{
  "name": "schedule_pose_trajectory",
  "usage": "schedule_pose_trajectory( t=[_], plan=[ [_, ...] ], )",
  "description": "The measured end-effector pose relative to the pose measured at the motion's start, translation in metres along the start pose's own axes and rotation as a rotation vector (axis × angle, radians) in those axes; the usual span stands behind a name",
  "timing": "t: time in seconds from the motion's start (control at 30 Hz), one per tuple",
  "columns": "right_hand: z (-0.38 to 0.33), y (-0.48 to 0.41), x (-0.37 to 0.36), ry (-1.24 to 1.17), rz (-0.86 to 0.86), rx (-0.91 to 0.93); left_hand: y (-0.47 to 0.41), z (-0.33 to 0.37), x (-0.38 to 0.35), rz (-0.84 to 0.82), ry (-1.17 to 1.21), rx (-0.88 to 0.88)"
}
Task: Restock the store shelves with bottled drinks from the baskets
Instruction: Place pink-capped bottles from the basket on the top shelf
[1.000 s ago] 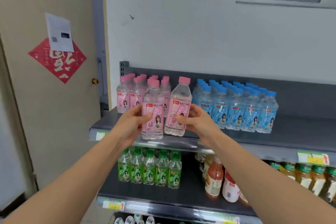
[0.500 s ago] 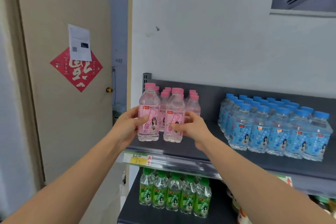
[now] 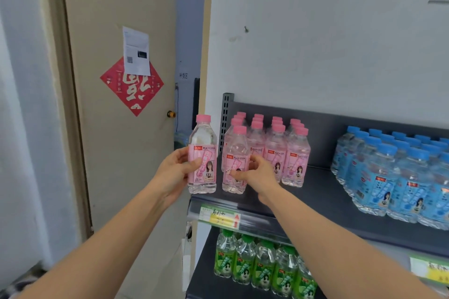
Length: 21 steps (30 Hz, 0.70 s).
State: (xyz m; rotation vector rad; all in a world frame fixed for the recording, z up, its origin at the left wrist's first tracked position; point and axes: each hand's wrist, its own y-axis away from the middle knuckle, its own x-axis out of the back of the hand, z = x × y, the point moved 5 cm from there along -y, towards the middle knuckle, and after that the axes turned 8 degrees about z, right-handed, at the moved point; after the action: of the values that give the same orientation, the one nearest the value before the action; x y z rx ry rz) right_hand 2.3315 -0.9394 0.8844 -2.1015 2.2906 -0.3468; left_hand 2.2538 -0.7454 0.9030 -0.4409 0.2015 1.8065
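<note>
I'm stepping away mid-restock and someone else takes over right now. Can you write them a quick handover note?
Left hand grips a peach soda bottle in the air, just off the top shelf's left end.
Right hand grips a second bottle at the shelf's front left, before the pink rows.
Done: pink rows and blue bottles stand shelved.
Left: set both held bottles in place.

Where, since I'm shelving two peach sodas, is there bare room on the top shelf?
The widest bare patch of the top shelf lies between the pink peach soda rows and the blue bottles, front to back. A bare strip runs along the front edge, right of the right hand. The left end is crowded.
</note>
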Motion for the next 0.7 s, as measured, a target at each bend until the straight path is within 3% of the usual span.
schedule_pose_trajectory(
  t=[0.43,0.7],
  plan=[
    [-0.001,-0.021,-0.015,0.200,0.145,0.089,-0.013,-0.011,0.004,-0.035,-0.029,0.019],
    [0.004,-0.019,-0.014,0.295,0.129,0.110,-0.013,-0.022,-0.011,-0.097,-0.021,0.033]
  ],
)
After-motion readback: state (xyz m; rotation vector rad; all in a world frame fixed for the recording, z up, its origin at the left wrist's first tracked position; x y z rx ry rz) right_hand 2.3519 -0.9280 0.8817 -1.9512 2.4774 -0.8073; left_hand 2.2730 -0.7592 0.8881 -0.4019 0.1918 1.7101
